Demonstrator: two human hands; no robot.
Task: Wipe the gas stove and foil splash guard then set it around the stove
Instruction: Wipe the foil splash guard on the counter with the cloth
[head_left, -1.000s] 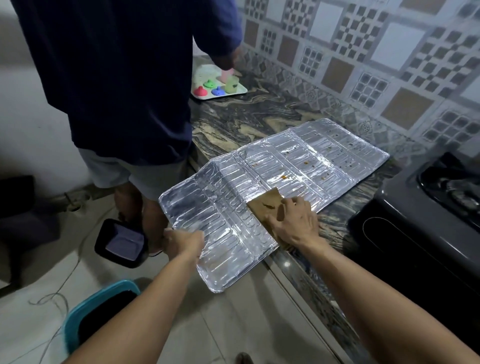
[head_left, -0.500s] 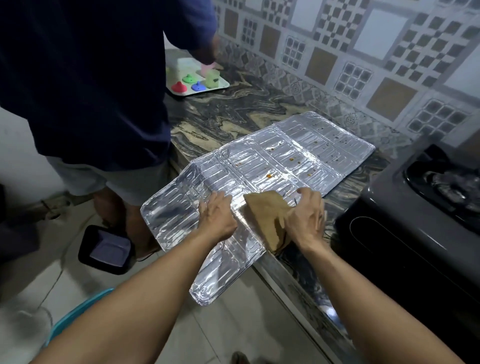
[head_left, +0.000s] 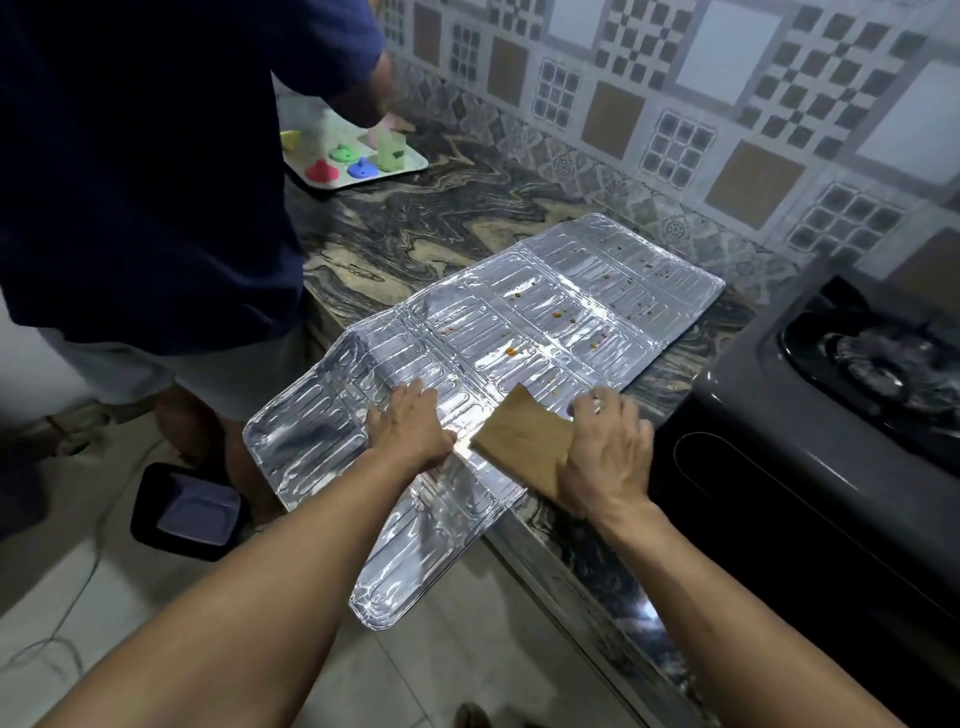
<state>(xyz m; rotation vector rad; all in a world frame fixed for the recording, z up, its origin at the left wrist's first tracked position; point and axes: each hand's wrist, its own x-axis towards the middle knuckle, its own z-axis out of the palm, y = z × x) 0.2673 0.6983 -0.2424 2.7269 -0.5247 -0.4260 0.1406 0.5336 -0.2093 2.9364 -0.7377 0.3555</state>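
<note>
A silver foil splash guard (head_left: 519, 332) lies flat across the marble counter (head_left: 415, 228), its left panels hanging past the counter's front edge. Orange-brown food spots dot its middle and far panels. My left hand (head_left: 410, 423) presses flat on the foil near the counter edge. My right hand (head_left: 605, 452) holds a folded brown cloth (head_left: 524, 439) down on the foil's near side. The dark gas stove (head_left: 831, 415) stands on the right, apart from the foil.
Another person in a dark blue shirt (head_left: 156, 156) stands at the counter's left end by a white tray (head_left: 410, 161) of coloured shapes. On the floor are a black bin with a purple lid (head_left: 192, 512) and a cable. A patterned tiled wall (head_left: 675, 104) backs the counter.
My left hand left the foil's overhanging left edge and now presses on the foil next to the cloth. My right hand and cloth stayed near the foil's near edge.
</note>
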